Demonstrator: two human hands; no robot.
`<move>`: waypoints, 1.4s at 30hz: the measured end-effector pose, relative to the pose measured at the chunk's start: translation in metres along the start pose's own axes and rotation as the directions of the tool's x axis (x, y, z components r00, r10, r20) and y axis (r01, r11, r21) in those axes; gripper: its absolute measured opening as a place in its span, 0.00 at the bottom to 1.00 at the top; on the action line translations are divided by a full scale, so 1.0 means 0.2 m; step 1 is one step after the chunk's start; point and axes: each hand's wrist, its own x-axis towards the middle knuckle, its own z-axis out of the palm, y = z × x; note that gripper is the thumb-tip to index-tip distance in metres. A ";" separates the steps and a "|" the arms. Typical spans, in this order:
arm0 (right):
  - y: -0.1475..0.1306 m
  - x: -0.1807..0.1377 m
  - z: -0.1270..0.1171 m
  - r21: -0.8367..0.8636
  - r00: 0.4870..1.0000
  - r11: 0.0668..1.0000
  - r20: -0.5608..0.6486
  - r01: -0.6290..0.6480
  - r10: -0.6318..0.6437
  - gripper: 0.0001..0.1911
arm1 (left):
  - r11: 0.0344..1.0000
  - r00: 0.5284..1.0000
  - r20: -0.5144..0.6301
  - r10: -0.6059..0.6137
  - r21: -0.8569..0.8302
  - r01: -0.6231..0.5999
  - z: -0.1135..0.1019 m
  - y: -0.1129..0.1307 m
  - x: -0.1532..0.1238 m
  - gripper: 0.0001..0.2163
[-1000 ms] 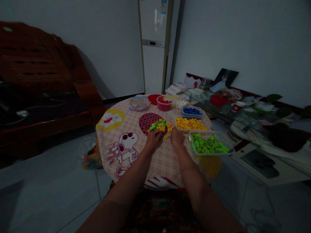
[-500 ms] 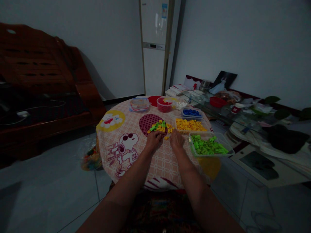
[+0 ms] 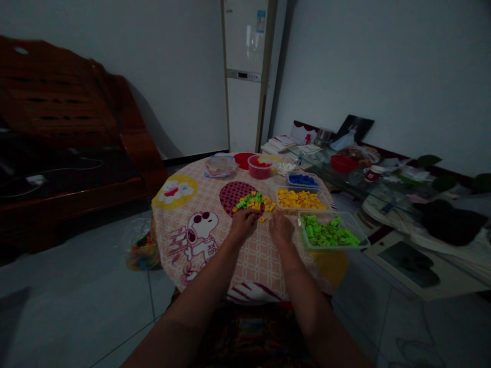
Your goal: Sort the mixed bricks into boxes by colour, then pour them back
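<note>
A small heap of yellow and green bricks (image 3: 253, 201) lies on the round table's cartoon-print cloth (image 3: 192, 225). My left hand (image 3: 243, 223) rests at the heap's near edge, fingers curled down onto the bricks. My right hand (image 3: 281, 227) lies just right of a stray yellow brick (image 3: 262, 219), back up, fingers bent under and hidden. Clear tubs hold green bricks (image 3: 329, 232), yellow bricks (image 3: 299, 199) and blue bricks (image 3: 302, 179) to the right of my hands.
A red tub (image 3: 260, 165) and an empty clear tub (image 3: 219, 165) stand at the table's far side. A bag of mixed bricks (image 3: 141, 249) sits on the floor left. A cluttered glass table (image 3: 368, 179) is right, a wooden bench (image 3: 65, 133) left.
My right hand has drawn back slightly toward me, away from the heap. My left hand stays at the heap's near edge. The view shifted a little.
</note>
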 end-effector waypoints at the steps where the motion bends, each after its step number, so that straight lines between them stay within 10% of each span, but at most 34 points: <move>1: 0.01 -0.02 -0.01 0.025 1.000 1.000 -0.008 -0.008 0.008 0.16 | 1.000 1.000 0.000 -0.002 0.000 0.002 0.00 0.00 0.00 0.14; 15: 0.35 -0.04 -0.40 0.229 0.891 0.959 -0.382 -0.165 0.244 0.19 | 1.000 1.000 0.029 -0.009 -0.029 0.010 0.01 -0.04 0.01 0.15; 28: 0.08 -0.09 -0.01 0.089 0.996 0.994 0.058 0.066 -0.072 0.15 | 0.999 0.999 -0.016 -0.031 -0.017 0.031 0.00 0.00 0.00 0.14; 42: -0.02 -0.01 0.00 -0.025 0.986 0.989 0.088 0.146 -0.143 0.19 | 0.997 1.000 -0.013 0.024 0.077 -0.023 0.00 -0.04 0.01 0.15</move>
